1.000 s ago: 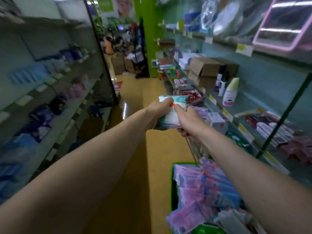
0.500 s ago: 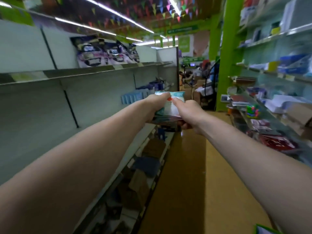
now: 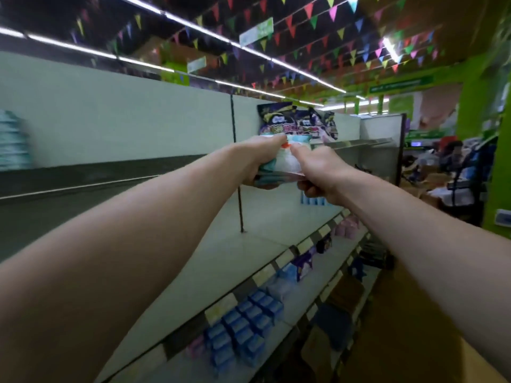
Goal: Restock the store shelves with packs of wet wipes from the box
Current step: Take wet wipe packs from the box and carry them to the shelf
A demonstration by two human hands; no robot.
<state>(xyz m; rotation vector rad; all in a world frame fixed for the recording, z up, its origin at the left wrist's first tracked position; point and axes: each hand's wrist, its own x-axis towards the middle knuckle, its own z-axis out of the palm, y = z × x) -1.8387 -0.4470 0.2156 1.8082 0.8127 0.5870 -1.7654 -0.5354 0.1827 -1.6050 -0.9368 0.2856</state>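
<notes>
Gripping a pack of wet wipes (image 3: 287, 161) from both sides: left hand (image 3: 257, 158) curled round its left end with thumb on top, right hand (image 3: 320, 172) pinching the right end, thumbs nearly meeting over a red tab (image 3: 287, 145). Held out at arm's length, about level with the upper shelf (image 3: 83, 179), not yet set down. Possibly a second pack underneath, judging by a reddish edge below the teal-and-white one; too blurred to be sure. Beyond the hands, purple bags (image 3: 298, 125) on that shelf; well below them, rows of blue packs (image 3: 249, 322) on a lower shelf (image 3: 226, 244).

Probably light and soft: a film pouch round damp sheets, likely to sag if taken by one end and slick enough to slide off a pack beneath. Best held by the short ends or flat under the belly, squeezing gently. Better not to tug the red tab, presumably the reseal flap. Nothing fragile by the look of it, so fine to slide flat onto the shelf.
</notes>
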